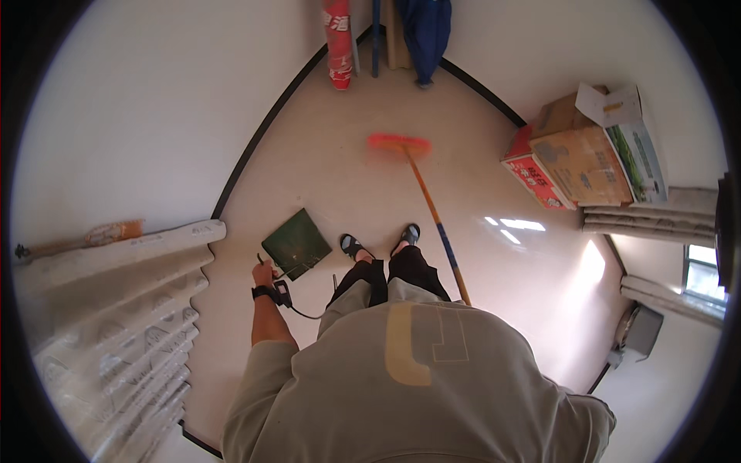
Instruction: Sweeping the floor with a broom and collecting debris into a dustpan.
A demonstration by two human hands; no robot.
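My left hand [265,273] is closed around the thin handle of a dark green dustpan [296,240], which is low over the tile floor to the left of my feet. Whether the pan touches the floor I cannot tell. A dark band and a small device with a cable are on that wrist. An orange-and-blue broom handle [431,202] slants from my torso to a red broom head [399,143], blurred, in front of me. My right hand is out of view, behind my body, so its hold on the handle does not show.
Long wrapped items [340,46] and a folded blue umbrella-like bundle [425,40] lean in the far corner. Stacked cardboard boxes [582,156] stand at the right wall. On the left hangs a patterned curtain [127,301]. A grey object [641,331] sits low right.
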